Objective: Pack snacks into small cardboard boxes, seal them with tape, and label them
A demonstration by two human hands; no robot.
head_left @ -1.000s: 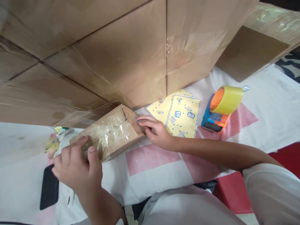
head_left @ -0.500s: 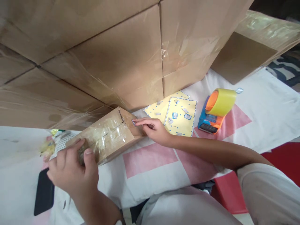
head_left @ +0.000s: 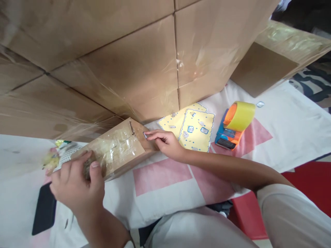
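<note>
A small brown cardboard box (head_left: 121, 148), wrapped in clear tape, lies on the white and pink cloth (head_left: 165, 179). My left hand (head_left: 77, 184) grips its near left end, thumb on top. My right hand (head_left: 165, 142) rests at the box's right end, its fingertips pressing a small blue-edged sticker (head_left: 145, 135) onto the cardboard. Just right of that hand lie two yellow sticker sheets (head_left: 196, 130) with a few stickers left on them.
Large taped cardboard cartons (head_left: 116, 58) wall off the back. An orange and blue tape dispenser (head_left: 234, 124) with a yellow roll stands right of the sheets. A black phone (head_left: 43, 210) lies at the near left, a printed packet (head_left: 60, 155) behind my left hand.
Both hands stay on the small box, with my right fingertips still at the sticker. The view has shifted slightly, so everything sits a little further left in the picture.
</note>
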